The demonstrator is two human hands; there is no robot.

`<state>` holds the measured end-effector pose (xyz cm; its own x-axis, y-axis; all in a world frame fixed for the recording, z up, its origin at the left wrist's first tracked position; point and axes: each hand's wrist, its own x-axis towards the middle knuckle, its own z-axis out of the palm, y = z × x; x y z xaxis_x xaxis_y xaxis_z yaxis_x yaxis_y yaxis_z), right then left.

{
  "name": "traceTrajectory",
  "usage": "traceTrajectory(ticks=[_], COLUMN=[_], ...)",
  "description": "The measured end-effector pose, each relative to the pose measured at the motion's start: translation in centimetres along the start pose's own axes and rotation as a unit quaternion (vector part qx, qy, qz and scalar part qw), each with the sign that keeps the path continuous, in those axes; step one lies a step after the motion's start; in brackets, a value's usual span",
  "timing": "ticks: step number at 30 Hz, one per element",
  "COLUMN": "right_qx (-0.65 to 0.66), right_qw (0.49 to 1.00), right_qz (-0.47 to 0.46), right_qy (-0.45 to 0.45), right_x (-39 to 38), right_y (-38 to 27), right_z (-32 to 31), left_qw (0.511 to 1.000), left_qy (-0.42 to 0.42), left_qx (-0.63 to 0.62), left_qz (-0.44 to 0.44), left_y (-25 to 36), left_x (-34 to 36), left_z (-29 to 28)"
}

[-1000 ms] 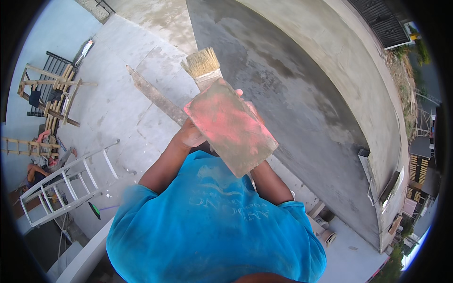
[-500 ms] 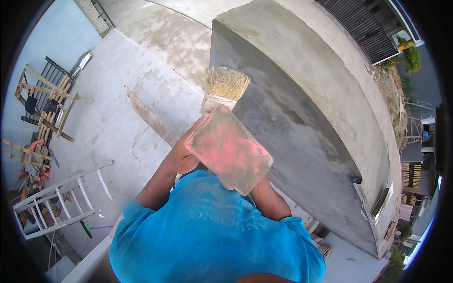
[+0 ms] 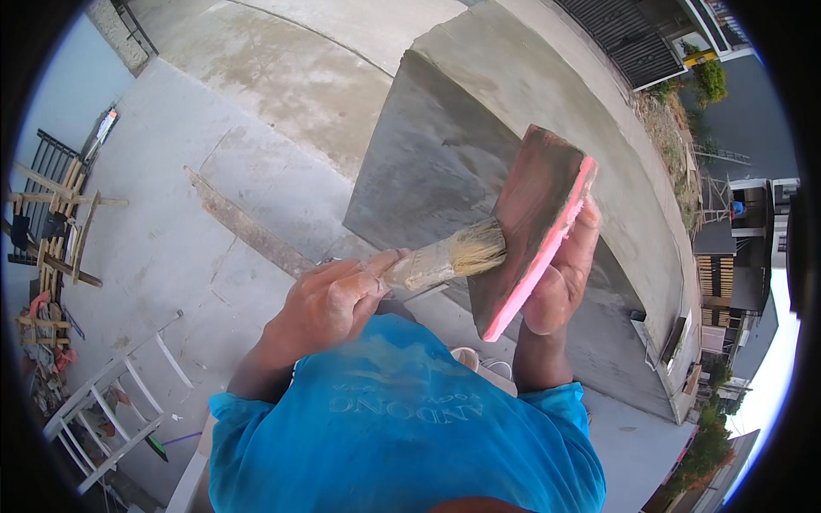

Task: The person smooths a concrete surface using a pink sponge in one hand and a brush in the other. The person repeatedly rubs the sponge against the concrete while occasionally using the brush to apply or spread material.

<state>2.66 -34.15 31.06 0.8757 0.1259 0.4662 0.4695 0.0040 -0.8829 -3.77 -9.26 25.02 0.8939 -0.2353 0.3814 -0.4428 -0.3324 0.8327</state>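
My left hand (image 3: 329, 308) is closed around the handle of a wide brush (image 3: 436, 261) with pale, straw-coloured bristles. The brush lies nearly level, and its bristle ends touch the cement-stained face of a flat pink plastering float (image 3: 534, 218). From behind, my right hand (image 3: 564, 278) grips the float, which stands on edge with its stained face turned toward the brush. A grip on the float's back is hidden by the fingers. Beyond both hands rises a grey cement-rendered wall (image 3: 428, 145) with darker, damp-looking patches.
A long wooden board (image 3: 248, 222) lies on the pale floor ahead of my left arm. At the lower left rests an aluminium ladder (image 3: 111, 402); wooden trestles (image 3: 73, 222) stand farther left. A light-coloured container (image 3: 466, 357) shows partly beside my body.
The brush has swung from upright to level, its bristles now against the float. My right hand has carried the float rightward and turned it on edge. My head view has shifted slightly.
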Motion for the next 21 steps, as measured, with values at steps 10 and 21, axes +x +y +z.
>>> traceTrajectory(ticks=[10,21], right_qx=[-0.476,-0.576], right_qw=[0.822,0.705], right_qz=[-0.125,-0.174], right_qy=[-0.286,-0.376], right_x=[19.8,21.5], right_y=[-5.6,-0.1], right_z=[2.1,0.4], left_qw=[0.961,0.910], left_qy=[0.152,0.166], left_qx=[-0.173,-0.265], left_qz=[-0.153,-0.274], left_y=[-11.0,-14.6], left_x=[-5.5,-6.8], left_z=[0.9,-1.4])
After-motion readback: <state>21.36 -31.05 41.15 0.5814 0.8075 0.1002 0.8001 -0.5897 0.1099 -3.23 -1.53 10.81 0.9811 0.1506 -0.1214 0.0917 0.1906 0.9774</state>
